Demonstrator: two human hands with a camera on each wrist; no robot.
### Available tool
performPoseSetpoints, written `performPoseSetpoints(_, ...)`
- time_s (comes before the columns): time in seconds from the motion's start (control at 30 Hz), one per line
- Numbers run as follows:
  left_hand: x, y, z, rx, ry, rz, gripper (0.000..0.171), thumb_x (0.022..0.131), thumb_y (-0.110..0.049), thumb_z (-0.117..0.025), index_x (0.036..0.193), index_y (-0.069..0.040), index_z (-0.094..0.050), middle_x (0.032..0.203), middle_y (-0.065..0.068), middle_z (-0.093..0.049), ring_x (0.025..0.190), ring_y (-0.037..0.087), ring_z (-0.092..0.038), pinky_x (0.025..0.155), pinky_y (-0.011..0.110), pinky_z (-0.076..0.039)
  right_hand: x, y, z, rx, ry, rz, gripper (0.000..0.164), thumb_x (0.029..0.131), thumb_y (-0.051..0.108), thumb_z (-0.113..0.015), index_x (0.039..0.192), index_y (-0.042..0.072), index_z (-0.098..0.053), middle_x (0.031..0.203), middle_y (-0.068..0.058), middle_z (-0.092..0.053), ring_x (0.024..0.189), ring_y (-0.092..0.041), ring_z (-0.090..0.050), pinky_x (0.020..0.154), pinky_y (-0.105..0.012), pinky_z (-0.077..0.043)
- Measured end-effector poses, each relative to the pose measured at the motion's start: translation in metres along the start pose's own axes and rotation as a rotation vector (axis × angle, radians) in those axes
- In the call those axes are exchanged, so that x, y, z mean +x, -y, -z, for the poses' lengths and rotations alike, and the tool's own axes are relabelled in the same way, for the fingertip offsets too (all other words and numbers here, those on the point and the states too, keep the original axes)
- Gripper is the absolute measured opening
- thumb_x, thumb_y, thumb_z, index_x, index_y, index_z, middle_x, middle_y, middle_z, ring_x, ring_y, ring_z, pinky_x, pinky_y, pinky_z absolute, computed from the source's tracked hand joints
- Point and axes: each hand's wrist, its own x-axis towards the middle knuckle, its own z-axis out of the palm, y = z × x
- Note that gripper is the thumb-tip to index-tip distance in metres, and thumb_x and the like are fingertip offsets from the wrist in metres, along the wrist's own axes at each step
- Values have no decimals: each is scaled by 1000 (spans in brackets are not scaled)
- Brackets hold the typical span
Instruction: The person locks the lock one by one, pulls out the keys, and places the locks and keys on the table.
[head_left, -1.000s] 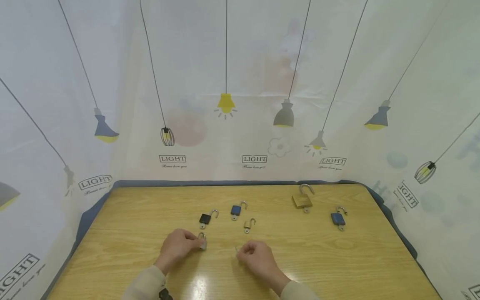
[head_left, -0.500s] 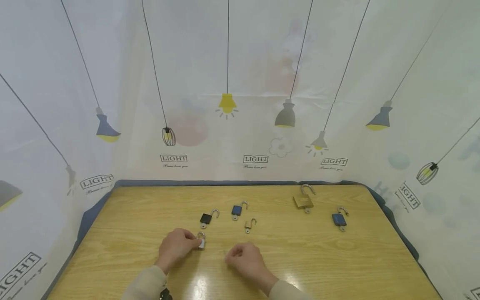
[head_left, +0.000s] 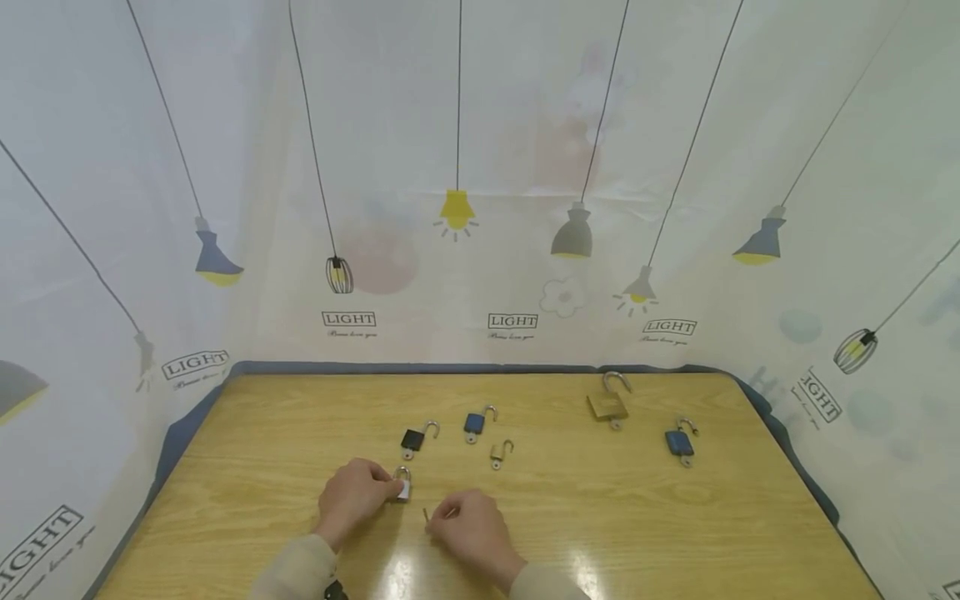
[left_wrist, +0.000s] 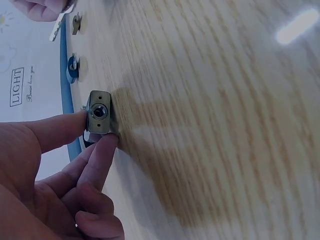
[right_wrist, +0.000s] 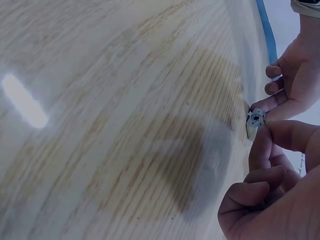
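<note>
My left hand pinches a small silver padlock between thumb and fingers, close over the wooden table. Its shackle loop points away from me. In the left wrist view the padlock's bottom face shows, with a round keyhole in its middle. To the right, my right hand pinches a thin key whose blade sticks out toward the padlock. That key's toothed blade also appears at the top of the left wrist view. A gap separates key and padlock in the head view.
Beyond my hands, unlocked padlocks with keys in them lie on the table: a black one, a blue one, a tiny brass one, a large brass one and another blue one. A lamp-printed sheet surrounds the table.
My right hand has moved left with the key, closer to the silver padlock. My left hand stays nearly in place, still pinching the padlock.
</note>
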Motion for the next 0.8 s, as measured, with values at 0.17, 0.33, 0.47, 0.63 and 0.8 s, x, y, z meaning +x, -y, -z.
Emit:
performPoseSetpoints(0.17, 2, 1, -2, 7, -2, 21, 24, 77, -38, -75, 84, -15, -71, 85, 1, -69, 69, 17, -53, 59, 31, -37, -1, 2, -3, -41, 3, 9, 7, 71, 14, -73, 69, 17, -67, 71, 7, -62, 65, -13, -52, 61, -34, -43)
performPoseSetpoints(0.33, 2, 4, -3, -6, -19, 21, 23, 77, -38, -75, 83, -16, -72, 87, 1, -69, 69, 17, -53, 59, 31, -37, 0, 6, -8, -61, 25, -1, 7, 71, 16, -73, 69, 18, -67, 68, 9, -61, 64, -12, -51, 60, -32, -43)
performPoseSetpoints(0.47, 1, 6, 0, -26, -32, 5, 25, 81, -40, -71, 85, -15, -71, 86, 1, -69, 68, 16, -53, 59, 30, -37, 1, 11, -12, -78, 36, 23, 7, 71, 17, -75, 68, 18, -68, 67, 10, -60, 63, -10, -51, 60, -31, -43)
performPoseSetpoints(0.63, 1, 8, 8, -42, -56, -16, 30, 86, -40, -65, 93, -12, -71, 92, 6, -70, 71, 17, -56, 60, 30, -40, 4, 14, -20, -91, 27, 17, 8, 70, 17, -75, 67, 19, -68, 65, 11, -60, 61, -10, -50, 59, -31, -42)
performPoseSetpoints(0.8, 3, 12, 13, -33, -51, -23, 33, 88, -40, -63, 99, -10, -70, 94, 7, -70, 78, 20, -59, 63, 34, -44, 9, 16, -31, -91, 31, -31, 10, 72, 18, -75, 67, 20, -66, 62, 10, -58, 58, -11, -51, 54, -30, -41)
